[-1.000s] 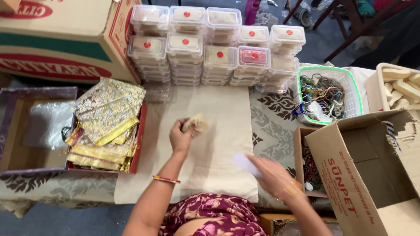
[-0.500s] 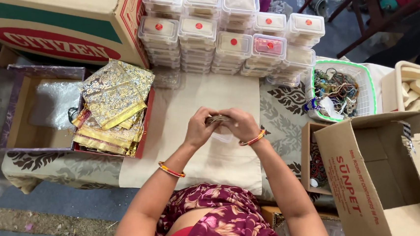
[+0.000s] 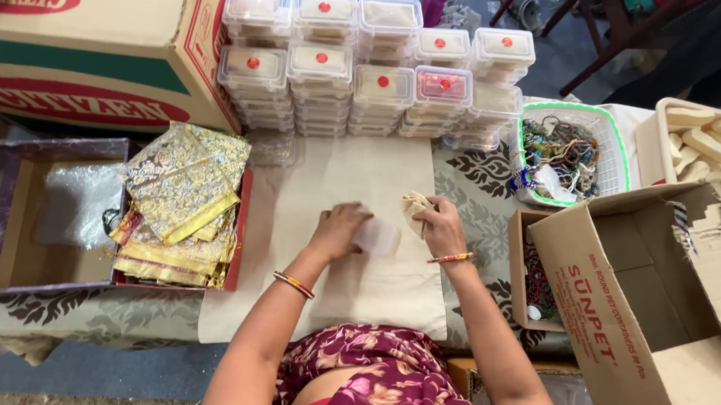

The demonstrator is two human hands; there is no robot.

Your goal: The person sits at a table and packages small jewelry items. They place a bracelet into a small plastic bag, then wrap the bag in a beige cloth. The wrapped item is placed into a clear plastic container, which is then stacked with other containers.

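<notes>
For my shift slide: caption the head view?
Left hand presses a clear lid; right hand holds a beige piece.

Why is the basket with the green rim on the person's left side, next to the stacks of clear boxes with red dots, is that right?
Not quite. The head view shows the basket with the green rim on the person's right side, not the left. It does sit next to the stacks of clear boxes with red dots.

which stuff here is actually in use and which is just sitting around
In use:
- left hand on a small clear plastic container
- right hand holding a pale beige piece
- cream cloth underneath

Lying about:
- stacked lidded containers
- gold pouches
- basket of threads
- open carton
</notes>
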